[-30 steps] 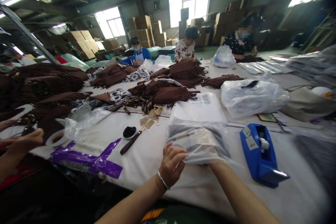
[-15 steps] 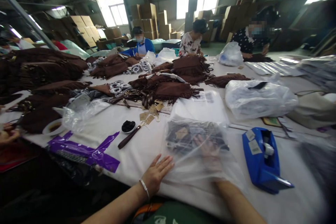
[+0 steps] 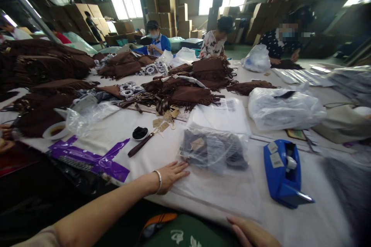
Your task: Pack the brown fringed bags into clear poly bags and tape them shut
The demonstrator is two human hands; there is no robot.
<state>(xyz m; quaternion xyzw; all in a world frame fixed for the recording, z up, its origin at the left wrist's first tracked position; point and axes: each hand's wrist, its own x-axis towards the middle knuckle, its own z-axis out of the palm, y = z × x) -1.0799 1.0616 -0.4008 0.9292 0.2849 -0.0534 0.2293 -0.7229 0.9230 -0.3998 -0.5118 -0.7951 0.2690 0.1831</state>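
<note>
A clear plastic bag (image 3: 216,185) lies flat on the table with a dark folded item (image 3: 214,150) and a brown tag inside it. My left hand (image 3: 171,176) rests flat at the bag's left edge, fingers spread, with a bracelet on the wrist. At the table's front edge, my right hand (image 3: 251,231) is outside the bag near its lower end; its fingers are partly visible and appear stretched out, holding nothing visible. To the right of the bag stands a blue tape dispenser (image 3: 282,173).
Brown fringed bags (image 3: 193,94) lie beyond a stack of clear bags. A brown strap (image 3: 140,144), a small black-filled dish (image 3: 140,133) and purple tape (image 3: 89,160) are left. People sit across the table; another person's hand (image 3: 5,144) shows at far left.
My right hand has come out of the plastic bag and moved back toward the table's front edge. The left hand now lies flatter beside the bag.
</note>
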